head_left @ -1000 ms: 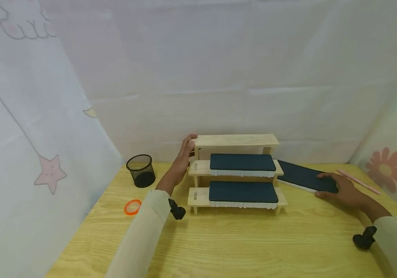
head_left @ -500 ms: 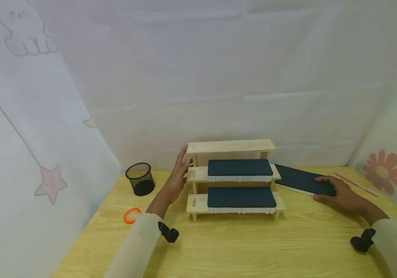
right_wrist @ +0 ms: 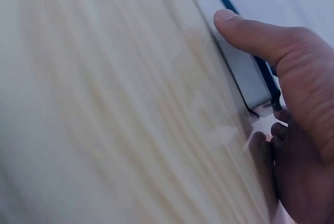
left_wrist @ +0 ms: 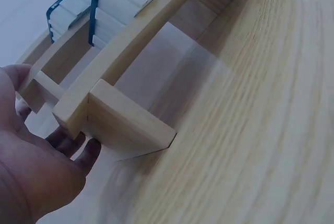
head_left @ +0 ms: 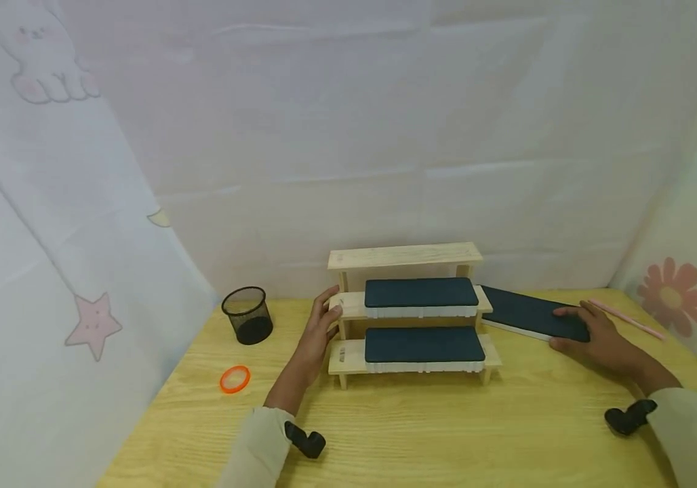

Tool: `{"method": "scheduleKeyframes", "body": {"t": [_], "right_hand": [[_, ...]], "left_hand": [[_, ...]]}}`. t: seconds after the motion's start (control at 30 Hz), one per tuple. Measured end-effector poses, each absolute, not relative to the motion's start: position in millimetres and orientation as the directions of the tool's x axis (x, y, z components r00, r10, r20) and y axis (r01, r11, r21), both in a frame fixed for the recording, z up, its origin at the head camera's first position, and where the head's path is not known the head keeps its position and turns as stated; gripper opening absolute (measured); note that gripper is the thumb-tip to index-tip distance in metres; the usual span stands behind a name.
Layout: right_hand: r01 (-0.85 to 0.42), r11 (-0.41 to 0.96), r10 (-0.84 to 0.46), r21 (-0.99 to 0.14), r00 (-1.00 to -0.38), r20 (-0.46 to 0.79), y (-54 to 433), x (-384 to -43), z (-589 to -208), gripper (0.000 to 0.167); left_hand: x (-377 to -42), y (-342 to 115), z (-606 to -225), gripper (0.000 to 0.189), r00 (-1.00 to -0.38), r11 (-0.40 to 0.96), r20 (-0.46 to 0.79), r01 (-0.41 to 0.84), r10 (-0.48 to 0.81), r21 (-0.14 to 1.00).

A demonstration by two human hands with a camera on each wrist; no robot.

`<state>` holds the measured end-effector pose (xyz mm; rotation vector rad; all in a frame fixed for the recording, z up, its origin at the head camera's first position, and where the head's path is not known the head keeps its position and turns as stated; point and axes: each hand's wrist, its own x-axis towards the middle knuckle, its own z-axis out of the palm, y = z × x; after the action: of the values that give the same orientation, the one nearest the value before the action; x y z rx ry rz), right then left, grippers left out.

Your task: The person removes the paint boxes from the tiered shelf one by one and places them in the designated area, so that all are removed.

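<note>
A three-tier wooden display stand [head_left: 403,255] stands mid-table. Its middle tier bears a long white box with a dark blue top [head_left: 422,293], and its lowest tier a similar box [head_left: 424,346]. My left hand [head_left: 314,337] holds the left end of the middle tier; in the left wrist view its thumb lies by that board's end and the other fingers curl below. To the right, a third dark-topped white box [head_left: 519,313] lies slanted on the table. The right hand [head_left: 599,343] grips its near right end, thumb along the white side [right_wrist: 242,72], fingers over the top.
A black mesh pen cup [head_left: 247,315] stands left of the stand, with an orange ring [head_left: 235,379] in front of it. Behind the right hand lies a pink stick [head_left: 626,320]. Patterned cloth [head_left: 385,135] hangs close behind the table [head_left: 415,434] and at both sides.
My left hand has come down from the stand's top tier to the left end of its middle tier. The right hand stays on the third box. The head view has tilted slightly up.
</note>
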<state>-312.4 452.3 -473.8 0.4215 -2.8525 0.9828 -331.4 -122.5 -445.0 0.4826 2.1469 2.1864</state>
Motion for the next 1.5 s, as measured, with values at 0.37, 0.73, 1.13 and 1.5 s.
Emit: {"method": "scheduleKeyframes", "body": {"t": [0.37, 0.73, 1.13, 1.5], "right_hand": [[-0.342, 0.579, -0.116, -0.741, -0.933, 0.34, 454.6, -303.0, -476.0, 0.048], [-0.481, 0.508, 0.0, -0.714, -0.829, 0.559, 384.6, -307.9, -415.0, 0.032], [-0.575, 0.503, -0.403, -0.645, -0.817, 0.413, 289.7, -301.8, -389.7, 0.059], [-0.584, 0.6, -0.354, -0.547, -0.807, 0.473, 261.0, -307.1, -406.8, 0.067]], "left_hand": [[-329.7, -118.5, -437.9, 0.054, -0.948, -0.06, 0.164, 0.154, 0.273, 0.986], [-313.9, -120.9, -423.1, 0.055, -0.946, -0.053, 0.175, 0.167, 0.271, 0.985], [-310.3, -118.0, -425.9, 0.054, -0.949, -0.068, 0.183, 0.171, 0.257, 0.983], [-308.3, -117.7, -423.2, 0.055, -0.95, -0.058, 0.184, 0.175, 0.253, 0.983]]}}
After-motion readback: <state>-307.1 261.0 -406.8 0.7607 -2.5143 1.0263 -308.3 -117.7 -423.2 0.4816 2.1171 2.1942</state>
